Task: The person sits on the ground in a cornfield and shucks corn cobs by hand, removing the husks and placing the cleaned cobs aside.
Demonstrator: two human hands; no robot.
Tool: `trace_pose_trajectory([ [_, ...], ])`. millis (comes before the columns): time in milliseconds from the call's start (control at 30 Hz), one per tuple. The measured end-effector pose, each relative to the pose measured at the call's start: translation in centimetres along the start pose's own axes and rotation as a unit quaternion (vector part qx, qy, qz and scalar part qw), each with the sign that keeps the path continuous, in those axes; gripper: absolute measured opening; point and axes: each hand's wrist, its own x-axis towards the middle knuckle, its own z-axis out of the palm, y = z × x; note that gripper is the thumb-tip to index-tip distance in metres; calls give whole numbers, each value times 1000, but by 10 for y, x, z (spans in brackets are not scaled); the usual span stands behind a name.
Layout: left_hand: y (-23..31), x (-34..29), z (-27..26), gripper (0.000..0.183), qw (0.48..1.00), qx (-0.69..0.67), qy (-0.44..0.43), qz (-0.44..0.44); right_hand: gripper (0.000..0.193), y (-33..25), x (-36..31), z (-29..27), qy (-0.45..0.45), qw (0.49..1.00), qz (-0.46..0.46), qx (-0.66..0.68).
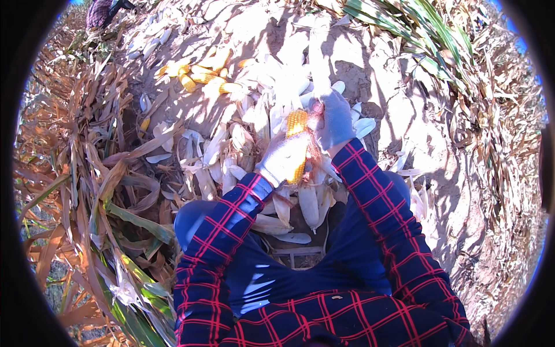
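A bare yellow corn cob [297,123] lies across my left hand [282,157], which wears a pale glove and is wrapped round its middle. Both ends of the cob show past the fingers. Right beside its upper end is my right hand [336,120], in a greyish glove, with the fingers closed on a tuft of reddish corn silk [315,114]. More silk hangs between the hands along the cob. Under them lies a heap of pale corn husks [309,202], between my knees.
Several husked yellow cobs [203,75] lie in a pile ahead on the left. Loose husks [214,147] cover the dry soil around it. Dry corn stalks [95,173] stand along the left, green leaves [416,34] at the far right. Another person [101,13] is at the far left.
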Motion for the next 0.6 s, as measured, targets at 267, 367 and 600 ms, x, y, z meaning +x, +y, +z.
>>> trace_pose_trajectory([
  [267, 33, -1, 10, 45, 834, 540, 110, 29, 42, -25, 24, -26, -62, 820, -39, -567],
  [367, 31, -5, 5, 40, 758, 640, 100, 76, 49, -3, 42, -52, -217, 734, -137, -628],
  [600, 34, -9, 2, 35, 686, 702, 83, 171, 23, 9, 43, -56, -189, 809, -78, -551],
])
